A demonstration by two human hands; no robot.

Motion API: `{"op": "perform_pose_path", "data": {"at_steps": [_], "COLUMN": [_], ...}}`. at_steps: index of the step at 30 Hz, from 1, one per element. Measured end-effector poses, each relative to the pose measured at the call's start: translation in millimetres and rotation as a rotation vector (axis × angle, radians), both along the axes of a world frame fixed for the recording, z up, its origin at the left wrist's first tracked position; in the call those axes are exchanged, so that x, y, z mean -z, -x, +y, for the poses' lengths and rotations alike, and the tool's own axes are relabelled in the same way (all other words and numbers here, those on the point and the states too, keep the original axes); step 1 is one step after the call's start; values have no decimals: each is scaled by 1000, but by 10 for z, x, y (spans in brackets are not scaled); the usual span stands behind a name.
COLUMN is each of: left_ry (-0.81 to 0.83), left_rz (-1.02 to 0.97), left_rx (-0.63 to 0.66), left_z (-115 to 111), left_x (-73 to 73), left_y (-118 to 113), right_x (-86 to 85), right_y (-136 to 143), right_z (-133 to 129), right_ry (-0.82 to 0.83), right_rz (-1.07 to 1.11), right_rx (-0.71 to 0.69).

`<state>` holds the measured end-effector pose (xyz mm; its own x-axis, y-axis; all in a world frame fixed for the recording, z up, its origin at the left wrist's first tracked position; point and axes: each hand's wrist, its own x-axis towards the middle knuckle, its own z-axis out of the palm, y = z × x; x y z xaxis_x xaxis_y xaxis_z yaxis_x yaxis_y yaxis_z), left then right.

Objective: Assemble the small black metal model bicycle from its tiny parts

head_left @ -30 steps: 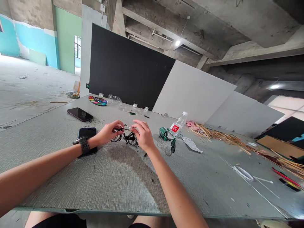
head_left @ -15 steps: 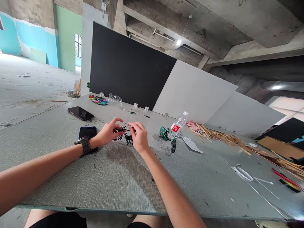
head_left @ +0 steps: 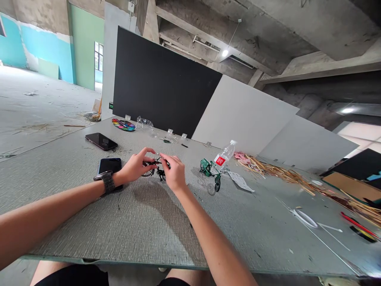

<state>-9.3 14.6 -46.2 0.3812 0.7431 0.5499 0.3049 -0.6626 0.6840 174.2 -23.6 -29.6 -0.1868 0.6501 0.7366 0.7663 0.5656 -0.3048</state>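
A small black model bicycle (head_left: 161, 174) stands on the grey table between my two hands. My left hand (head_left: 139, 163) has its thumb and fingers closed on the bicycle's upper left part, above a spoked wheel. With fingertips pinched, my right hand (head_left: 175, 171) grips its upper right part and hides much of the frame. A tiny silvery piece shows at the fingertips, too small to name. To the right, a green model bicycle (head_left: 210, 171) rests on the table, apart from both hands.
Two phones (head_left: 101, 141) lie left, one beside my left wrist. Behind are a paint palette (head_left: 123, 124) and clear plastic packaging (head_left: 145, 124). A plastic bottle (head_left: 226, 154), a paper sheet (head_left: 241, 181), wood strips (head_left: 279, 174) and a white cable tie coil (head_left: 305, 218) lie right.
Almost nothing differs. My right fingers have shifted very slightly at the black model bicycle; both hands keep their hold.
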Motion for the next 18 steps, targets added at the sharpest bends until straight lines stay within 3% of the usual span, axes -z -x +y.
{"op": "perform_pose_path", "data": {"at_steps": [10, 18], "left_ry": [10, 16], "left_rz": [-8, -16], "left_rx": [3, 38], "left_z": [-5, -21], "left_x": [-10, -3], "left_y": [5, -6], "right_x": [1, 60], "right_y": [-12, 13], "right_z": [-5, 7], "right_ry": [-26, -102], "right_rz": [-101, -67], "right_rx": [-18, 58]}}
